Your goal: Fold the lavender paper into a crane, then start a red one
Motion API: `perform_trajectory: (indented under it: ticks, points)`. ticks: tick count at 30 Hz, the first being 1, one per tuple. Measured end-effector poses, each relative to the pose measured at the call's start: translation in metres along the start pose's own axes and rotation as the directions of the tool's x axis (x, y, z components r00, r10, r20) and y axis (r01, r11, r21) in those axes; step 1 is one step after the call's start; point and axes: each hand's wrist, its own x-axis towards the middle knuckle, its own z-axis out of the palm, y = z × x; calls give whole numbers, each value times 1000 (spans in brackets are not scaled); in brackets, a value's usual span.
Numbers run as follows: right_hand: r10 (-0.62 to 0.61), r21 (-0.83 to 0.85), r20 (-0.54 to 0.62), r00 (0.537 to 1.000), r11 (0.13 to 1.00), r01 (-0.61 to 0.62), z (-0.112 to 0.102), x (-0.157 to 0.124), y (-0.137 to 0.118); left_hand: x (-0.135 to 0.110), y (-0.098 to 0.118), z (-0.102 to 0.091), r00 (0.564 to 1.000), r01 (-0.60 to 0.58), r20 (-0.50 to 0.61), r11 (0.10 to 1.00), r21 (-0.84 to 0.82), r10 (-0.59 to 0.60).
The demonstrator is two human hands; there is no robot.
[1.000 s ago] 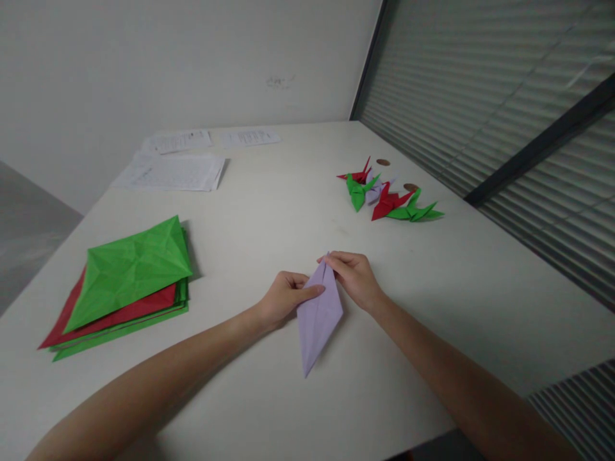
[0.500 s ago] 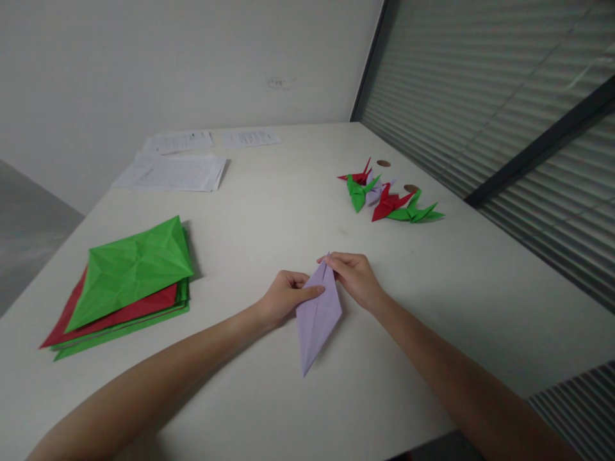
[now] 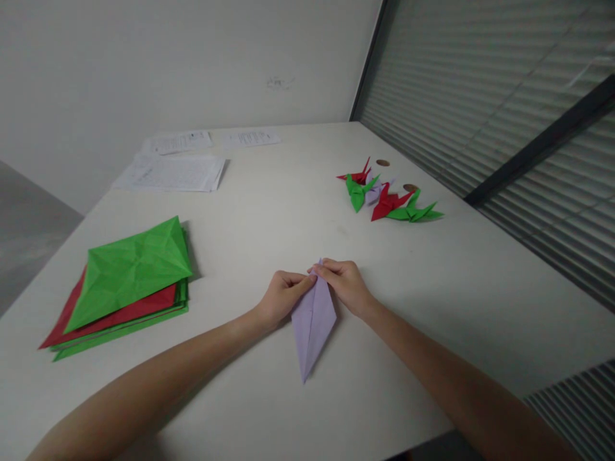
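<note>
A kite-shaped piece of folded lilac origami paper (image 3: 314, 320) is between my hands, its long point toward me and a crease down its middle. My left hand (image 3: 284, 298) pinches its upper left edge, thumb on top. At the far tip, my right hand (image 3: 346, 285) grips the paper with thumb and fingers, close beside the left thumb. The fingers underneath are hidden by the paper.
Creased green paper (image 3: 137, 262) tops a stack with red paper (image 3: 72, 314) on the left. Several folded cranes, including a red crane (image 3: 385, 203) and a green crane (image 3: 358, 192), sit at the back right. Printed sheets (image 3: 177, 173) lie at the back left; blinds (image 3: 461, 96) line the right.
My left hand has slid up the lilac paper toward its far tip, and my right hand has shifted slightly left and down. The two thumbs are now close together.
</note>
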Motion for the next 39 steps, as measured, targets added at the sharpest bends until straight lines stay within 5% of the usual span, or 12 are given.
perform_trajectory:
  ticks: [8,14,21,39]
  points:
    - [-136,-138,-164,977,984,113,-1,1,-2,-1,-1,-1,990,-138,19,948,287,139]
    - [-22,-107,15,1000,994,23,3,-2,4,6,3,-11,923,-205,-258,931,302,287]
    - [60,-72,-87,994,995,-66,-8,6,3,14,-1,-12,986,-130,-100,991,6,130]
    - [113,13,-87,990,994,-112,-6,3,-1,7,7,-6,999,29,-30,988,-151,-34]
